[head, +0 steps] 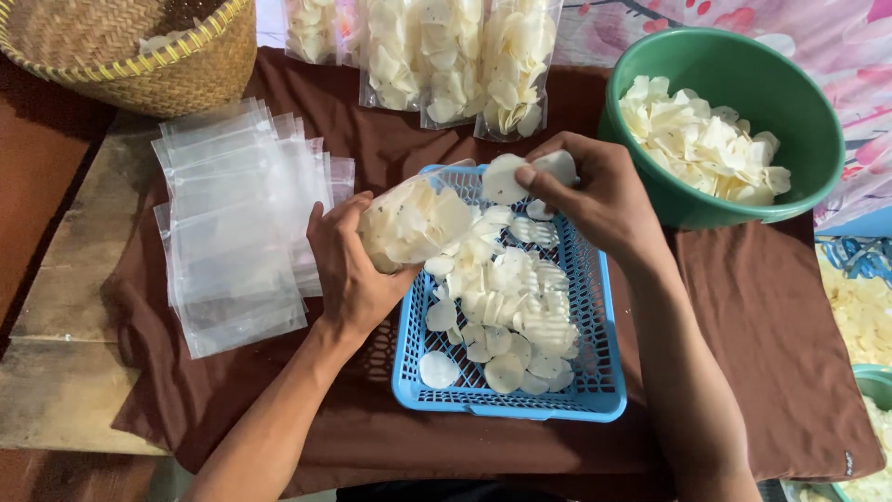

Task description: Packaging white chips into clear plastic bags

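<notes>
Pale chips (531, 174) pinched in right hand (595, 200) fingers; left hand (353, 265) grips bag (413, 221).

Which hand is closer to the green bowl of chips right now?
Right. The right hand holds chips just left of the green bowl, over the blue basket. The left hand grips the part-filled bag farther left, across the basket.

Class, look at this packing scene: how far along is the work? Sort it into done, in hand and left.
Done: three filled bags stand at the back. In hand: the left hand holds a part-filled bag; the right hand feeds chips into it. Left: loose chips in the blue tray, the green bowl, and a stack of empty bags.
</notes>
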